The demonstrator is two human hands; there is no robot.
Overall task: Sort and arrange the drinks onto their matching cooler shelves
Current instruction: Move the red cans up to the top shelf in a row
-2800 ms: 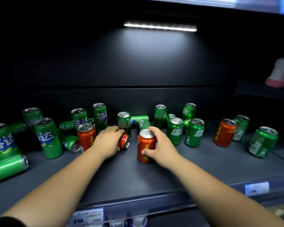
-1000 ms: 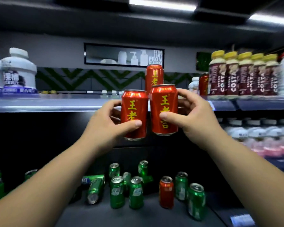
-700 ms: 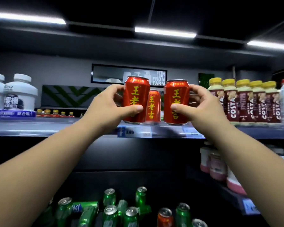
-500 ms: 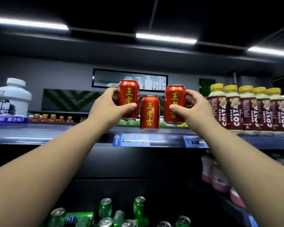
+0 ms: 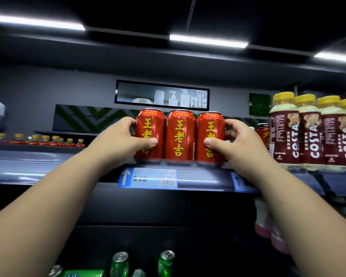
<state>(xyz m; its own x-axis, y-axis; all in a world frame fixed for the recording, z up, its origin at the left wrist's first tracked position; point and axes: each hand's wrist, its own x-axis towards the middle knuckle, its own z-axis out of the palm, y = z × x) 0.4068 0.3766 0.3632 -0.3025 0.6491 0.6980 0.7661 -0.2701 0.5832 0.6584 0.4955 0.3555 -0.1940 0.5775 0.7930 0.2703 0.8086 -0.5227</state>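
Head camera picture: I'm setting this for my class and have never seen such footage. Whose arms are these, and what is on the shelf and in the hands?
No machine: a person wears one camera on the head, so you see their own arms. The left hand grips the left red can, the right hand the right red can, in a row with a middle red can on the shelf. Costa bottles stand further right; green cans sit lower down.
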